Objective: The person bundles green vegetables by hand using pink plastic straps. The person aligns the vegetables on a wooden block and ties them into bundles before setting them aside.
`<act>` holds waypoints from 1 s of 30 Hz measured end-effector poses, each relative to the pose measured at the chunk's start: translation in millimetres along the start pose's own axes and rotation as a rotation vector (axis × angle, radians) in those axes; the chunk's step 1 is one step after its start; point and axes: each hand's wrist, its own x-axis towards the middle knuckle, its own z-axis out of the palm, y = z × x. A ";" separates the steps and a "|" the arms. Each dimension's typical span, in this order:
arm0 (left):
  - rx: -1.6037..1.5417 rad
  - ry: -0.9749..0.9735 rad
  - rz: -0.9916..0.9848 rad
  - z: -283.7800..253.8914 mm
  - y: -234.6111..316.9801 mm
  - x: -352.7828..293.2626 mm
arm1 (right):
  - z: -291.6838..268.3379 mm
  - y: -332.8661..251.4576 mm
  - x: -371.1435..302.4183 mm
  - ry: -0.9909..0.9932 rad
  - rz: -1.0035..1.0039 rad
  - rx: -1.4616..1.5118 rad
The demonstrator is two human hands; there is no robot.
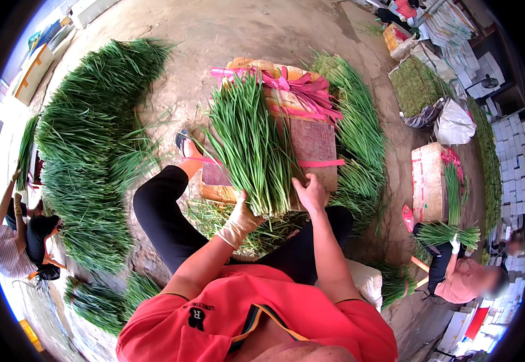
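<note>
Bundle of green stalks (250,145), laid on a low surface (314,142) straight ahead of the wearer, reaching away from the two hands; long axis running lengthwise from the wearer, far end leaning slightly left; pale cut ends nearest, leafy tips farthest; pink strip (324,163) set crosswise to that axis, passing under the bundle and showing on both sides. Left hand (241,220), pale-gloved, nearer of the two to the cut ends, touching them at the near left corner; thumb against the stalks, other fingers mostly hidden, closure of the grip impossible to tell; right hand (311,192), bare, just beside the bundle's right edge and on the near side of the strip's right tail; fingers bent, any hold on stalk or strip impossible to tell. Farther out, loose pink strips (308,90) across the far part of the surface; loose stalks (208,217) below its near edge; large heap of stalks (87,151) on the floor (196,36) to the left, narrower heap (359,139) close along the right; at far right, seated co-worker (455,283) with a gloved hand at a smaller bundle (440,234); at far left, another co-worker (12,244).
</note>
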 end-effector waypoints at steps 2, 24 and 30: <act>0.081 0.025 0.028 5.0 0.4 -4.1 | 9.6 4.8 2.4 0.098 -0.184 -0.264; 0.458 0.057 -0.122 48.6 12.7 -25.2 | 20.0 -31.7 -14.9 -0.751 0.193 1.127; 0.559 0.169 -0.006 41.1 9.1 -16.6 | 12.8 -48.7 -13.5 -0.517 0.090 0.693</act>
